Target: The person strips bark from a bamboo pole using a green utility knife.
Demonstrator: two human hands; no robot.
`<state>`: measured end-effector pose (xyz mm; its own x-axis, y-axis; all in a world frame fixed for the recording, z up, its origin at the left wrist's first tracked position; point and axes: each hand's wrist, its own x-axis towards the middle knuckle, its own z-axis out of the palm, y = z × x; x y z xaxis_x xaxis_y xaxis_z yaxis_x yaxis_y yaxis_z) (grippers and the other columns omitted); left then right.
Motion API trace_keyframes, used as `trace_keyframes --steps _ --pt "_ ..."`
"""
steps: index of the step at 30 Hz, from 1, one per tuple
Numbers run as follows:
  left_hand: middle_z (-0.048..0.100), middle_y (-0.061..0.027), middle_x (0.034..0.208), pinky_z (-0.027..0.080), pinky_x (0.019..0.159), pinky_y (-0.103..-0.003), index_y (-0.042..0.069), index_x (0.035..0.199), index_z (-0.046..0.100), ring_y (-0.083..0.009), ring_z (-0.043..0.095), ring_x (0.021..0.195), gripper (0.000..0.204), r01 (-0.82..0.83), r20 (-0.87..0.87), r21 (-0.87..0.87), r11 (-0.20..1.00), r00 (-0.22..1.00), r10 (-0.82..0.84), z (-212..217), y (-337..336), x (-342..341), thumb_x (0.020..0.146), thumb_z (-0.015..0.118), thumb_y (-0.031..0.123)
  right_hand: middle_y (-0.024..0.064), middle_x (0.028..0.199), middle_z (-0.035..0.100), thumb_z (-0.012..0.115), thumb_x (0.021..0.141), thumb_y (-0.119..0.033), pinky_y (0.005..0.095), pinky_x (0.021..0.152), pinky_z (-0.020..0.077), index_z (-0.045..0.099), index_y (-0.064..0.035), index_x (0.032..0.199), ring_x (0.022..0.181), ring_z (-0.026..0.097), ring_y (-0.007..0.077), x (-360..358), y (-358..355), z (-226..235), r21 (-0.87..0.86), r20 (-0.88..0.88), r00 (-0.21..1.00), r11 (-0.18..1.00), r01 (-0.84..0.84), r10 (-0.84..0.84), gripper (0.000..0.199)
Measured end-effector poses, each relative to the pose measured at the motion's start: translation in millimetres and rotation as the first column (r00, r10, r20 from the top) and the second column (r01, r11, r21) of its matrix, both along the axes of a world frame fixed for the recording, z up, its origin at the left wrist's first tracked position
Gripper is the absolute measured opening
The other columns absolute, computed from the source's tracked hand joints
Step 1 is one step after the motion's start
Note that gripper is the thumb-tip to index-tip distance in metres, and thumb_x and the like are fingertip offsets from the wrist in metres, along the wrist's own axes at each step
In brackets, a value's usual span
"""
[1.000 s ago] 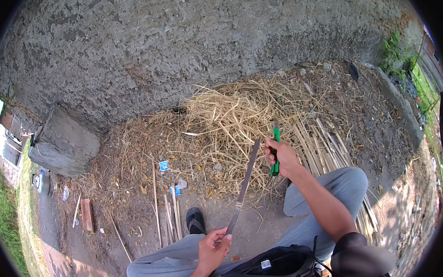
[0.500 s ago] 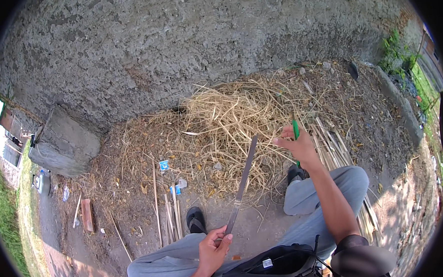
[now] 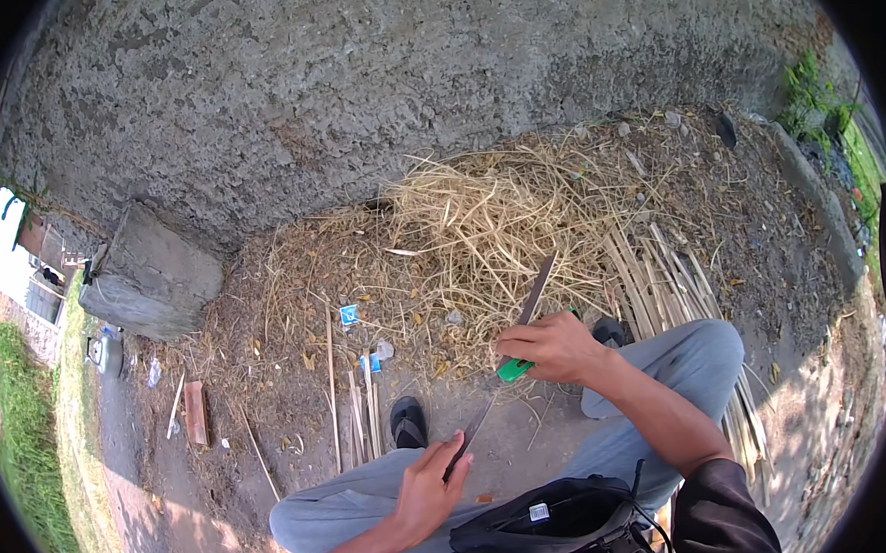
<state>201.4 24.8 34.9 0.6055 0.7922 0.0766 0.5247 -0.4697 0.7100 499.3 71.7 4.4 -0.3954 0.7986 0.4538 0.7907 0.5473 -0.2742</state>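
Note:
My left hand is closed round the near end of a long, flat, dark strip, which slants up and away to the right above the ground. Midway along it, my right hand is closed on a green-handled tool and lies across the strip. The fingers cover most of this tool, so its working end cannot be made out. Beyond the strip's far end spreads a heap of pale, curly shavings.
Pale split strips lie by my right leg, and several thinner sticks by my left foot. A black bag rests at my lap. Farther off are a concrete block, a brick and a rough wall.
My right hand has come down and left with the green-handled tool, from beside the strip onto it. The strip has shifted slightly right. The view has turned a little.

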Motion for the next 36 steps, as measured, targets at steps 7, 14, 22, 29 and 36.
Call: trace_keyframes --steps 7,14,22,29,36 --pt "0.058 -0.0084 0.086 0.055 0.063 -0.038 0.001 0.124 0.059 -0.0257 0.067 0.071 0.04 0.343 -0.603 0.346 0.873 0.794 -0.073 82.4 62.2 -9.8 0.086 0.064 0.012 0.0044 0.081 0.07 0.074 0.081 -0.027 0.0403 0.054 0.0529 0.073 -0.0123 0.095 0.061 0.067 0.0262 -20.7 -4.1 -7.7 -0.062 -0.317 0.934 0.987 0.151 -0.163 0.021" --pt "0.059 -0.0186 0.119 0.038 0.106 -0.048 -0.002 0.129 0.054 -0.033 0.056 0.118 0.048 0.277 -0.358 0.926 0.256 0.86 0.363 127.1 81.6 36.9 0.086 0.068 0.015 0.0027 0.073 0.068 0.07 0.093 -0.033 0.0313 0.051 0.0462 0.074 -0.0092 0.104 0.05 0.057 0.0134 -41.7 -4.4 22.8 -0.794 -0.43 0.783 0.601 -0.091 -0.45 0.026" --pt "0.056 -0.0228 0.131 0.04 0.105 -0.044 0.001 0.135 0.051 -0.0355 0.055 0.121 0.055 -0.268 0.288 0.228 0.936 0.937 0.198 40.9 92.5 80.9 0.092 0.069 0.031 -0.0014 0.063 0.061 0.066 0.097 -0.028 0.0272 0.05 0.0403 0.074 -0.0019 0.095 0.056 0.052 0.005 -46.6 1.3 25.1 -0.412 -0.908 0.203 0.871 -0.27 -0.366 0.027" --pt "0.064 -0.0066 0.117 0.048 0.095 -0.03 -0.002 0.136 0.051 -0.0135 0.061 0.104 0.04 0.143 0.414 -0.51 0.848 0.905 0.096 29.8 111.6 130.3 0.102 0.055 0.019 -0.0016 0.061 0.059 0.066 0.095 -0.025 0.0263 0.049 0.0371 0.073 -0.0003 0.093 0.056 0.049 0.0045 -28.8 3.7 8.5 -0.537 -0.832 0.208 0.84 -0.072 -0.514 0.025" --pt "0.066 -0.0038 0.108 0.05 0.084 -0.027 0.001 0.132 0.054 -0.0109 0.062 0.102 0.033 0.09 0.222 -0.739 0.668 0.968 0.116 16.7 130.7 146.1 0.103 0.051 0.015 0.0001 0.063 0.061 0.07 0.09 -0.022 0.0271 0.051 0.0395 0.074 0.0 0.09 0.058 0.051 0.0048 -32.2 1.5 -7.9 -0.558 -0.79 0.304 0.83 0.003 -0.533 0.023"
